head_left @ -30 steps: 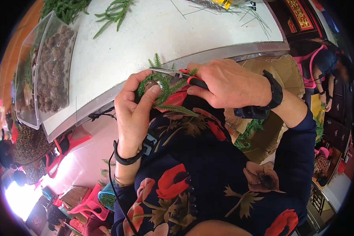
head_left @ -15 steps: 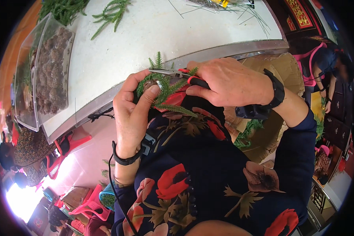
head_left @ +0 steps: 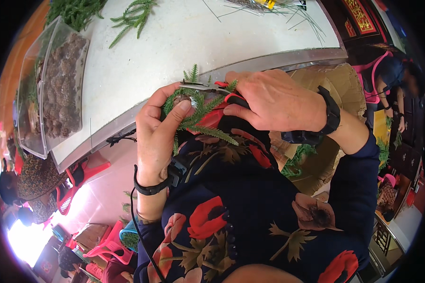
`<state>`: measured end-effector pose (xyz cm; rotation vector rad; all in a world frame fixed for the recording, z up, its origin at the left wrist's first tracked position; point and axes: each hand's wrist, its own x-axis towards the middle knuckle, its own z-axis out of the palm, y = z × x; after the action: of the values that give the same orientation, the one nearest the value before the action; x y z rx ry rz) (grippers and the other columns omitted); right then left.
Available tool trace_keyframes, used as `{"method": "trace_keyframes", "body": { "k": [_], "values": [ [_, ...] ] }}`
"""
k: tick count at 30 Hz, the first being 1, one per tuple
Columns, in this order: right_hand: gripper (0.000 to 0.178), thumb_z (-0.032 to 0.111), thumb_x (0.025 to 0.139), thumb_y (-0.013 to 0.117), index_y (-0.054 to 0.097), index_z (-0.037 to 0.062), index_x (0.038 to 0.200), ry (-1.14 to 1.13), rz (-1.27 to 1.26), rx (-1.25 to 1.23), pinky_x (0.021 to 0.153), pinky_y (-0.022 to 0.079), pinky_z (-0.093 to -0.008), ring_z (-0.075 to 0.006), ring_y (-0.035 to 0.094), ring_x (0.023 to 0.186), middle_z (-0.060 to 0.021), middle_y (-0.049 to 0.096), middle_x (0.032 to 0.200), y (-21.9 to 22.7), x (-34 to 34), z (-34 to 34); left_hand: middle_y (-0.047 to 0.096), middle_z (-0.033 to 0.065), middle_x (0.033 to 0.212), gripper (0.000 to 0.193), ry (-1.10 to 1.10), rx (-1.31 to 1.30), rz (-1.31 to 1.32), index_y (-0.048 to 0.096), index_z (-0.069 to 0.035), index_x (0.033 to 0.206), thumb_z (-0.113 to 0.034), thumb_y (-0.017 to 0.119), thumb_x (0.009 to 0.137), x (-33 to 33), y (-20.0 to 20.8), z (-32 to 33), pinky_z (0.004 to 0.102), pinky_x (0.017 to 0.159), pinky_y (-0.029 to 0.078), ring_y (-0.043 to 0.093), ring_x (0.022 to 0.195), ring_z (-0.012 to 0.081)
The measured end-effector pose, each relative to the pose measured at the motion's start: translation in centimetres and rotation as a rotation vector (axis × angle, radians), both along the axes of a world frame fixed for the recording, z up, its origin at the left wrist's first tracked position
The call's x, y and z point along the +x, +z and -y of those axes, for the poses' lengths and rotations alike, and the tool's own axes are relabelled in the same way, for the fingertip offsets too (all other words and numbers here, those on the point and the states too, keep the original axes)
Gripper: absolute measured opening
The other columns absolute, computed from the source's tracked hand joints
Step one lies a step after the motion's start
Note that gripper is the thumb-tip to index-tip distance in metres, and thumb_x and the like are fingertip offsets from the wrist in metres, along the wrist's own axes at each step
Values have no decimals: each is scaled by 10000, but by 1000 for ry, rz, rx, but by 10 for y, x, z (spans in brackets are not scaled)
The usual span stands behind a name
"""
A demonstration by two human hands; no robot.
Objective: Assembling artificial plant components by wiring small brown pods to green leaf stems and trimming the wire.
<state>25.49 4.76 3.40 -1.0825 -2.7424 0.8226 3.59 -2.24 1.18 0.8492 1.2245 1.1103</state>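
Note:
In my left hand [head_left: 155, 125] I pinch a pine cone [head_left: 178, 100] together with a green artificial pine sprig [head_left: 205, 109], the thumb lying across the cone. The sprig's needled tips fan out to the right and downward. My right hand [head_left: 276, 100] is closed round the red and black handles of a pair of pliers [head_left: 200, 87]. Their metal jaws point left, over the top of the sprig and up to my left fingertips. Whether the jaws grip anything is too small to make out.
A clear plastic bin [head_left: 45, 89] of pine cones stands at the left of the white table [head_left: 170, 33]. Green sprigs [head_left: 134, 19] and thin wires [head_left: 307, 23] lie on the tabletop. Below right is an open cardboard box [head_left: 335, 155]. Another person [head_left: 389, 78] works at far right.
The sprig and cone have tilted slightly in my left hand. The pliers have shifted a little, their jaws still by the left fingertips. The person at far right has moved their hands.

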Motion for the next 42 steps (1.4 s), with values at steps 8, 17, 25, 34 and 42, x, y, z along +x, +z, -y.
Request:
{"method": "trace_keyframes", "body": {
  "k": [8, 17, 25, 34, 42],
  "values": [
    [326, 278, 868, 662, 558, -6, 987, -13, 141, -83, 616, 464, -457, -406, 604, 698, -197, 588, 649, 9, -4, -4, 660, 66, 1022, 326, 14, -32, -3, 575, 45, 1213, -16, 620, 897, 2, -1, 0, 233, 819, 512, 622, 888, 104],
    [321, 261, 852, 675, 563, -5, 993, -4, 3, -83, 576, 446, -464, -412, 596, 642, -197, 587, 622, -2, 2, -7, 662, 65, 1030, 334, -3, -18, 34, 581, 38, 1216, -11, 632, 889, -2, -4, -2, 228, 813, 506, 617, 883, 98],
    [289, 241, 847, 680, 581, 0, 971, -30, 139, -81, 565, 443, -455, -405, 600, 656, -193, 607, 666, 11, -6, -7, 663, 61, 1010, 323, 13, -9, 54, 589, 40, 1207, -6, 631, 890, -6, -8, -2, 228, 806, 497, 611, 857, 99],
    [315, 309, 844, 641, 647, -5, 868, -98, -135, -328, 635, 476, -463, -424, 608, 684, -221, 623, 686, -7, 2, -6, 658, 63, 992, 283, -30, 29, -229, 604, 33, 1169, -10, 618, 890, -14, -4, -2, 239, 823, 477, 595, 905, 101],
    [355, 340, 868, 636, 639, -1, 965, -174, -22, -303, 666, 475, -432, -390, 623, 738, -224, 638, 760, 36, 7, -17, 644, 34, 1001, 302, 141, 307, -194, 572, 10, 1212, -25, 592, 912, -8, -11, -2, 218, 786, 489, 592, 837, 91]
  ]
}}
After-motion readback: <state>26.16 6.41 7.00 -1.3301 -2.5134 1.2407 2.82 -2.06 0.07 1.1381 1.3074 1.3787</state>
